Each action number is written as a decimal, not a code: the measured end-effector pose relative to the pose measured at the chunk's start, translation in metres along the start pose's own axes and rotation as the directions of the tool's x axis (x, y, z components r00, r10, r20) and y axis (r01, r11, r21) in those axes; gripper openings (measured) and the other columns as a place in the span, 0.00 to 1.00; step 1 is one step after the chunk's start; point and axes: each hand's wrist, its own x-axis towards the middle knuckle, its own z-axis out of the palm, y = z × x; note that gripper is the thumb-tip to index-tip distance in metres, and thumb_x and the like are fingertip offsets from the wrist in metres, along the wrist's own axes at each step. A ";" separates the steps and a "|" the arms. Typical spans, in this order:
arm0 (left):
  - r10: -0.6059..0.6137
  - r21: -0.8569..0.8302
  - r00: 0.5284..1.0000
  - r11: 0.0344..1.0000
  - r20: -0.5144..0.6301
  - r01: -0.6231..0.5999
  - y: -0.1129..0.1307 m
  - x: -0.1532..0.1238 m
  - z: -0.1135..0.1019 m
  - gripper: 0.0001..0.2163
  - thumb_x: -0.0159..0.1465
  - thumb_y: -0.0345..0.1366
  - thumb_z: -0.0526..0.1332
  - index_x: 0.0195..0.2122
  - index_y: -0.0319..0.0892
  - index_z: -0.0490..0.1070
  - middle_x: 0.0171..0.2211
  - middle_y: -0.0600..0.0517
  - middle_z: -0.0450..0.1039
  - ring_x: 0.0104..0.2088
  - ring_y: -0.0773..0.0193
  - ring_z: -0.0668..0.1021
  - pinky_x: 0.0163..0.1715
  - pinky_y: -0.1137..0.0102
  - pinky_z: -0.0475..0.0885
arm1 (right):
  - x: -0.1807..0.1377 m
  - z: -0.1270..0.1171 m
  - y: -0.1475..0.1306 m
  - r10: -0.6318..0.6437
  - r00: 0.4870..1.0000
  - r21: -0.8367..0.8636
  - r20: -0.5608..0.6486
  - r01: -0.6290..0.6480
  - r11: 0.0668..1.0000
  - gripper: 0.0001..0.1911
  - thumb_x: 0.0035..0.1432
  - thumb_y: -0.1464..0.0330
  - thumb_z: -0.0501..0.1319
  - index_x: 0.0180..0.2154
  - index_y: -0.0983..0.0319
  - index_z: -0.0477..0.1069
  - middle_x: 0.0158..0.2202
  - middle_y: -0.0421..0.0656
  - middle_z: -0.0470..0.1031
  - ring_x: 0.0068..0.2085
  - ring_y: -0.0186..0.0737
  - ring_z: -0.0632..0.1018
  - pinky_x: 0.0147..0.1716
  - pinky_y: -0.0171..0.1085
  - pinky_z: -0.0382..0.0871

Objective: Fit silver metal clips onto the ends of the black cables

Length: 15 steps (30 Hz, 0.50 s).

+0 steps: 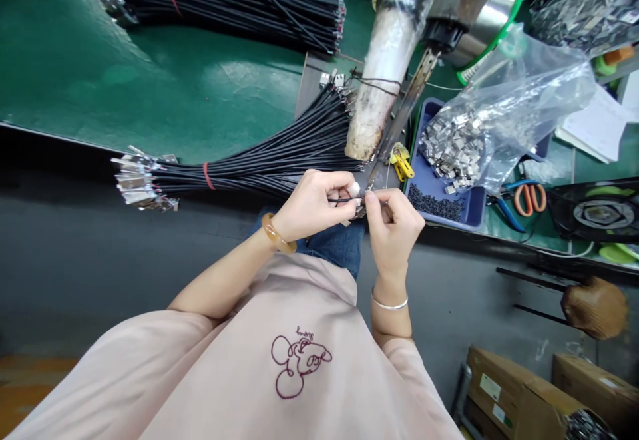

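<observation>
My left hand (314, 204) is closed, pinching the end of a thin black cable (344, 198) at the table's front edge. Facing it, my right hand (392, 223) is closed on a small metal clip (360, 211) at the cable's tip. The two hands almost touch. Just behind them lies a bundle of black cables (269, 157) bound with a red band, metal clips on its left end. A wrapped machine column (382, 74) with a metal strip feed stands right above my hands.
A blue tray (449, 197) holds loose metal clips and small black parts, beside a plastic bag of clips (514, 107). A second cable bundle (224, 0) lies at the back on the green mat. Orange-handled scissors (529, 197) lie right. Cardboard boxes (519, 393) sit on the floor.
</observation>
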 end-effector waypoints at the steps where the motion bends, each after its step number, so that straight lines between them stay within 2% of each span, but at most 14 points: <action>1: 0.004 -0.001 1.000 1.000 0.013 -0.004 0.000 0.000 0.000 0.04 0.56 0.27 0.62 0.26 0.38 0.69 0.19 0.58 0.67 0.19 0.75 0.70 0.19 0.81 0.63 | 0.000 0.000 0.000 -0.029 1.000 -0.026 -0.011 0.029 0.999 0.14 0.68 0.64 0.60 0.28 0.60 0.70 0.25 0.35 0.69 0.25 0.29 0.64 0.28 0.34 0.58; 5: 0.004 -0.018 0.999 1.000 0.034 -0.003 0.000 0.000 -0.002 0.04 0.56 0.28 0.63 0.26 0.38 0.69 0.20 0.57 0.67 0.20 0.75 0.70 0.20 0.80 0.63 | -0.001 -0.001 -0.002 -0.031 1.000 -0.067 -0.005 0.031 0.997 0.14 0.67 0.65 0.60 0.28 0.60 0.69 0.24 0.34 0.66 0.24 0.29 0.62 0.28 0.35 0.57; 9: -0.007 -0.033 0.999 0.999 0.032 0.008 0.000 0.000 -0.001 0.03 0.56 0.27 0.63 0.26 0.38 0.69 0.20 0.58 0.67 0.20 0.74 0.70 0.19 0.80 0.62 | 0.000 -0.006 -0.004 -0.004 0.998 -0.066 0.056 0.008 0.998 0.13 0.66 0.67 0.61 0.27 0.60 0.69 0.22 0.33 0.64 0.22 0.28 0.60 0.26 0.34 0.56; 15: 0.012 -0.035 0.999 0.999 0.041 -0.010 0.001 0.000 -0.002 0.04 0.56 0.27 0.62 0.26 0.38 0.69 0.19 0.59 0.65 0.18 0.76 0.67 0.18 0.80 0.59 | -0.001 -0.005 -0.005 -0.051 0.996 -0.099 0.069 0.057 0.993 0.14 0.67 0.66 0.60 0.27 0.60 0.69 0.23 0.35 0.67 0.23 0.28 0.65 0.27 0.34 0.56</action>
